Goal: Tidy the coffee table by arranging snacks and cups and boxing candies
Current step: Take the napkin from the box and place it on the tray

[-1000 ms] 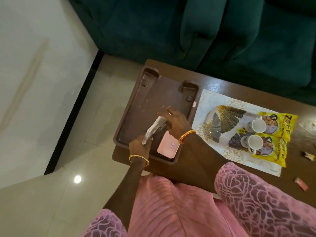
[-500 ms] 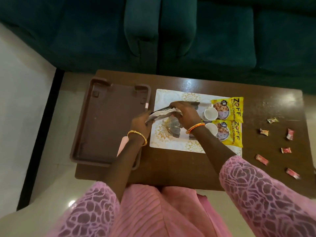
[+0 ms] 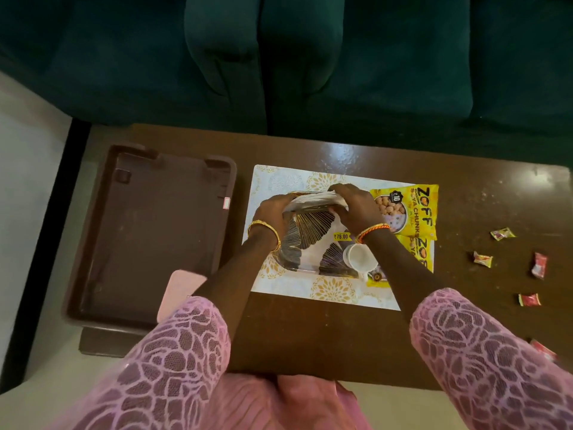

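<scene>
1. Head view showed a silvery grey packet (image 3: 313, 202) held at both ends above the far part of a patterned tray (image 3: 313, 240), the left hand (image 3: 274, 212) closed round its left end and the right hand (image 3: 356, 206) pinching its right end with curled fingers.
2. That tray lay on a white placemat (image 3: 279, 181) near the middle of the dark coffee table (image 3: 310, 330). One white cup (image 3: 359, 257) stood at the tray's near right corner, partly under the right forearm.
3. Two yellow soya chunk packets (image 3: 415, 209) overlapped the tray's right side.
4. Six small wrapped candies (image 3: 482, 259) lay scattered on the right part of the table, well apart from the tray. A pink box (image 3: 183, 283) sat just beside the near edge of the big brown tray (image 3: 148, 237) at the table's left end.
5. To my eye the snack-arranging step was in hand. The next move would call for lowering the packet flat onto the patterned tray, clear of the cup, then releasing both ends.
6. A second earlier both hands held that packet over the brown tray, beside the pink box. Half a second earlier it hung over the placemat's left edge. Two cups showed then; only one could be made out later.
</scene>
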Demonstrator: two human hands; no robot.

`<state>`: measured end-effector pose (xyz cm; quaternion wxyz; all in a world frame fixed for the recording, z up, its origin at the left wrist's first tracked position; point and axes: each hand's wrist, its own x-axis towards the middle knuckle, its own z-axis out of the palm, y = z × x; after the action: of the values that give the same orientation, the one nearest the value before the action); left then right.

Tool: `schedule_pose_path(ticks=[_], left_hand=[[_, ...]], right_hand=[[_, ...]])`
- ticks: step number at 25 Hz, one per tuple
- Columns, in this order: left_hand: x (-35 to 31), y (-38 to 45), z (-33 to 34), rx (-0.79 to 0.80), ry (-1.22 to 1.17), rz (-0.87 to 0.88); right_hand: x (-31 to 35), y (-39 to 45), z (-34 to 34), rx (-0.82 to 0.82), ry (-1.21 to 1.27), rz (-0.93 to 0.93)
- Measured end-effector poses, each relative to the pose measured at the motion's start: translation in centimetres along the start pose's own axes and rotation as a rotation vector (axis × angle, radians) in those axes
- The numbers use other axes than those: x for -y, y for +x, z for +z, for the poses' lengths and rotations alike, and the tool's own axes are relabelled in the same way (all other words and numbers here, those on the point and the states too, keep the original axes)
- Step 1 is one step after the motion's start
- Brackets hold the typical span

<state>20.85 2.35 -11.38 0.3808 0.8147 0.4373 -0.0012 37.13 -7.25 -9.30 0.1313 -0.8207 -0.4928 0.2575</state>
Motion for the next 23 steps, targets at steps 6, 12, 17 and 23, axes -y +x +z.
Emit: schedule_pose_path(ticks=[6,12,17,23], left_hand=[[0.1,2.7,1.7,0.046,0.108,-0.005],[0.2,3.7,3.3,-0.016,0.277,-0.023],[0.2,3.9,3.6,0.027,0.455,-0.118],[0.2,-3.1,1.9,-0.133,0.085,-0.208]], right_hand=[[-2.2,0.5,1.2,-0.07,0.038,0.056],[-3.3,0.3,1.7,-0.105,0.084,0.088],[-3.3,0.2,2.1,-0.074,0.072,0.145],[-1.5,-2.6,1.3,-0.262,0.177,0.228]])
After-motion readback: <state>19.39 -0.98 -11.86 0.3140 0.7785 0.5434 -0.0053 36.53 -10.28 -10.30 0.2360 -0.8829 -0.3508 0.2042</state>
